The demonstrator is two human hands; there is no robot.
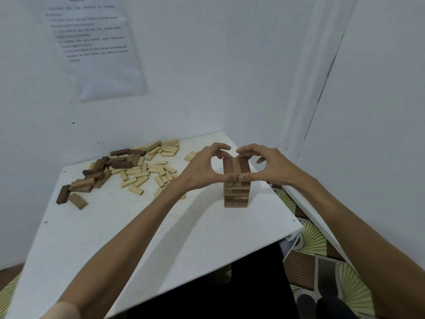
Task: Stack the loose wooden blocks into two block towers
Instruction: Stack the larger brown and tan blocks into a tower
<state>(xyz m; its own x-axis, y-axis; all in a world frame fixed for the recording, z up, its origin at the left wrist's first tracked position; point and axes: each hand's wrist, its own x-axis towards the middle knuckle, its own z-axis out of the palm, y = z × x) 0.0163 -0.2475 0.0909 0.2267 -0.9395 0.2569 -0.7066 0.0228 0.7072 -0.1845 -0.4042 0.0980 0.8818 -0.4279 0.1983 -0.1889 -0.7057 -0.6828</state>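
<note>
**Block tower [236, 192], centre right of frame**

Stood upright on white table [110, 238]. Top layer [235, 165] held three blocks, long axes running away from the viewer. Left hand [200, 171] and right hand [273, 166] each pinched it endwise with curled fingers. Loose blocks [138, 168] lay scattered at left.

A scuffed white table [92, 226] is standing in the corner of pale walls [207, 65], a printed sheet [96, 42] is hanging on one, and fan-patterned flooring [312, 245] is showing beneath.
</note>
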